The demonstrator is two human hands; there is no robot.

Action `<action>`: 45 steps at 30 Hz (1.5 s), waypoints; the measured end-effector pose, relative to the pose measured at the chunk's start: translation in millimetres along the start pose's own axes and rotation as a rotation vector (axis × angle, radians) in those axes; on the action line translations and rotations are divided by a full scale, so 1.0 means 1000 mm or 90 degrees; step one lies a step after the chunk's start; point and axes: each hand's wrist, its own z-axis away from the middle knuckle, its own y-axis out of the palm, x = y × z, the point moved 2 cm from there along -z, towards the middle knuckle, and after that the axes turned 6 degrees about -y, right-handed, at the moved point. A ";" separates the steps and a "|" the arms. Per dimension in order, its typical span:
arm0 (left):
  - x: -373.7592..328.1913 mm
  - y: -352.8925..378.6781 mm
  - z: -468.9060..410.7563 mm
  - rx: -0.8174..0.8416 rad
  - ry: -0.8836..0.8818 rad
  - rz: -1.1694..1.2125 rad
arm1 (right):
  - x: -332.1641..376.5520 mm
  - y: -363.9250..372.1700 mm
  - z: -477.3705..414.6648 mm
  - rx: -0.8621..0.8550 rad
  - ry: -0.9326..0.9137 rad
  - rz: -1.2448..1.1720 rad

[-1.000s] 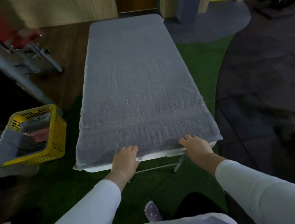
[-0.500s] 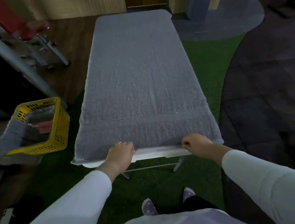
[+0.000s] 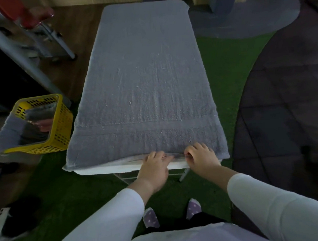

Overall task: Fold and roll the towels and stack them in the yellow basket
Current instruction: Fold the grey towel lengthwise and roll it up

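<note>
Step looks like start of the roll. The towel (image 3: 147, 73) lies flat along the table (image 3: 105, 170). Your left hand (image 3: 154, 164) and right hand (image 3: 201, 156) pinch its near hem, close together. Next: tuck tight, roll evenly away from you. The yellow basket (image 3: 63, 127) sits on the floor to your left.

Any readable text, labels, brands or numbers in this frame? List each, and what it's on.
None readable. The grey towel, yellow basket and white table edge carry no visible print; the phone at lower left is too small and dim to show any mark.
</note>
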 end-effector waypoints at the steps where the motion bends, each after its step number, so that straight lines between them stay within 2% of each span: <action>1: -0.001 0.000 -0.002 0.003 -0.020 0.008 | -0.007 -0.002 0.004 0.017 -0.012 0.006; 4: -0.003 -0.002 -0.008 0.027 -0.056 0.052 | -0.037 -0.008 0.018 0.017 0.000 0.031; 10: -0.005 -0.006 -0.013 0.049 -0.104 0.107 | -0.104 -0.028 0.038 -0.040 0.131 0.013; 15: -0.010 -0.007 -0.017 0.053 -0.155 0.127 | -0.121 -0.043 0.031 0.024 0.117 -0.011; 20: -0.011 -0.008 -0.020 0.060 -0.184 0.141 | -0.131 -0.056 0.025 0.067 0.203 -0.006; 23: -0.013 -0.005 -0.020 0.039 -0.204 0.148 | -0.112 -0.061 0.019 0.022 0.164 0.051; 26: -0.012 -0.004 -0.017 0.014 -0.199 0.153 | -0.076 -0.056 0.015 -0.015 0.042 0.037; 30: 0.003 -0.007 -0.002 -0.049 -0.186 0.177 | -0.015 -0.038 0.009 0.079 -0.168 -0.014; 33: 0.030 -0.011 0.016 -0.104 -0.227 0.158 | 0.028 -0.020 0.003 0.147 -0.240 0.016; 36: 0.074 -0.018 0.036 -0.108 -0.280 0.145 | 0.063 -0.005 -0.006 0.179 -0.233 0.092; 39: 0.120 -0.028 0.054 -0.108 -0.328 0.127 | 0.084 0.003 -0.015 0.173 -0.151 0.139; 45: 0.204 -0.047 0.068 -0.084 -0.351 0.086 | 0.113 0.007 -0.034 0.194 0.028 0.095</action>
